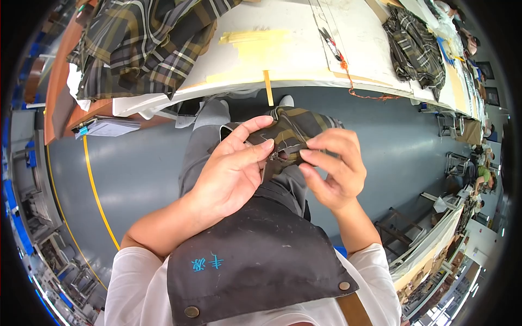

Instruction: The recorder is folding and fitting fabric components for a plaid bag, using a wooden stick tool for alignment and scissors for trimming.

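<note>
— In the hands?
— Small folded plaid fabric piece (pixel 293 130), dark olive and brown, held up in mid-scene above the grey floor (pixel 141 168), near side of the tabletop (pixel 304 49).
— Left hand (pixel 231 174)?
— Fingers (pixel 255 149) narrow, thumb and forefinger pinched on the left edge of the piece.
— Right hand (pixel 334 168)?
— Fingers (pixel 312 155) curled close, tips pressed on the right edge of the same piece; both hands nearly touching at the middle.
— On the tabletop, far side?
— Heap of plaid garments (pixel 147 43) at far left, hanging partly over the edge. Yellow paper strips (pixel 255 37) near the middle. Scissors with red handles (pixel 330 43) to the right, an orange cord (pixel 359 89) trailing off the edge. Second plaid bundle (pixel 416 51) at far right.
— Any containers?
— Nothing clearly made out as a bin or box; only a stack of papers (pixel 109 127) on a lower shelf at left, beneath the garments.
— Nearest the camera?
— Dark apron (pixel 255 261) over a white shirt (pixel 136 293), grey trousers below.
— Anyone else?
— Another person (pixel 483 176) at far right, seated, too small to tell more.
</note>
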Tool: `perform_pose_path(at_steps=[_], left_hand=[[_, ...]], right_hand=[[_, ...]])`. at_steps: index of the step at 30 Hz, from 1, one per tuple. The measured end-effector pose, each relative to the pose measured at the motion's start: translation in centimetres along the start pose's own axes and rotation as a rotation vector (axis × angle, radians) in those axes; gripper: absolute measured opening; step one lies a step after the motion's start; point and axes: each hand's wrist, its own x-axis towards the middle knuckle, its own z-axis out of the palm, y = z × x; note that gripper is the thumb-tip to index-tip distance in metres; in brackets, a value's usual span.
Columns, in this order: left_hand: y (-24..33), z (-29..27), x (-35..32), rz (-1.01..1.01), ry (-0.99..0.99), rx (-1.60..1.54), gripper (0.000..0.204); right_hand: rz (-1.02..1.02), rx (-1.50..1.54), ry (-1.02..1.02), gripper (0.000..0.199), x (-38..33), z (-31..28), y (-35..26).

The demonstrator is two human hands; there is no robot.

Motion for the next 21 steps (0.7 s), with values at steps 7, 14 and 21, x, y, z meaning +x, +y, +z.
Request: perform_pose_path(at_steps=[7,14,21], left_hand=[[-0.1,-0.2,-0.8,0.04,-0.013,0.071,0.038],[0.0,0.0,-1.3,0.093,-0.049,0.182,0.038],[0.1,-0.1,-1.5,0.154,-0.076,0.231,0.038]], right_hand=[[0.221,0.238,-0.032,0.027,0.3,0.8,-0.8],[0.359,0.315,-0.07,0.027,0.3,1.2,-1.9],[0.293,0.195,-0.063,0.028,0.9,1.0,-2.7]])
